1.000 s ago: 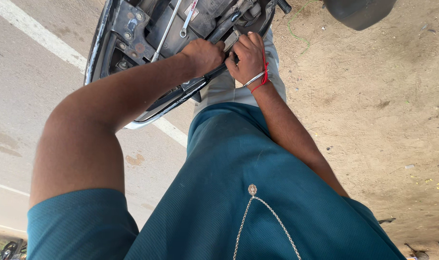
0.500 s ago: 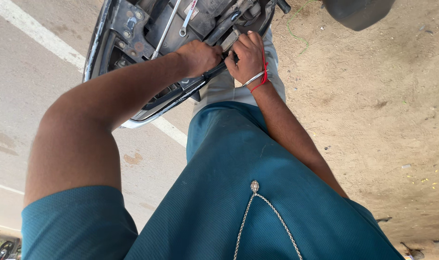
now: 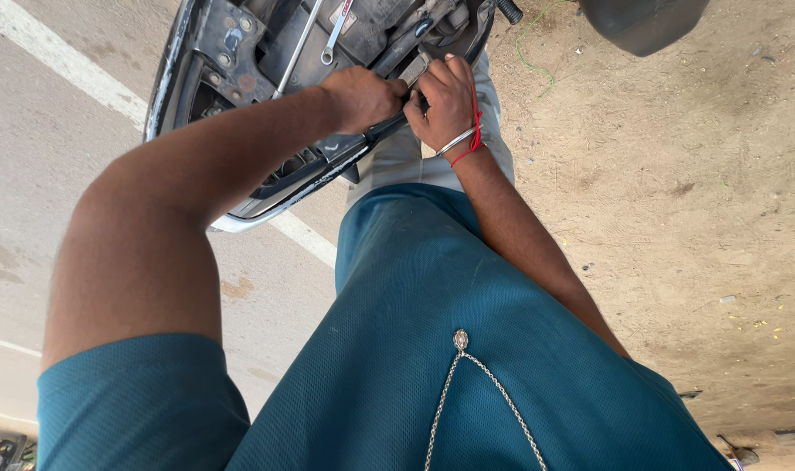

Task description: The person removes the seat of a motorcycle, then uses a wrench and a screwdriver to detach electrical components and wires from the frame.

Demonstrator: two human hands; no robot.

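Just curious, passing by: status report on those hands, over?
Left hand and right hand closed on dark tool at open scooter body. Spanner lies loose nearby.

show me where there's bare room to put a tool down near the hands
Bare dirt ground lies right of the right hand. Bare paved road lies left of the scooter body. It is crowded where both hands meet, left hand included, with spanners in the open compartment.

Shirt (image 3: pixel 397 349) — teal, fine mesh weave. Chain (image 3: pixel 467 384) — silver. Wrist thread (image 3: pixel 467 153) — red; bangle (image 3: pixel 457 139) — silver. Scooter body (image 3: pixel 241 52) — black, greyish trim. Spanner (image 3: pixel 338 30) — silver. Road (image 3: pixel 57 166) — grey, white stripe (image 3: pixel 66 65). Ground (image 3: pixel 676 174) — sandy brown.
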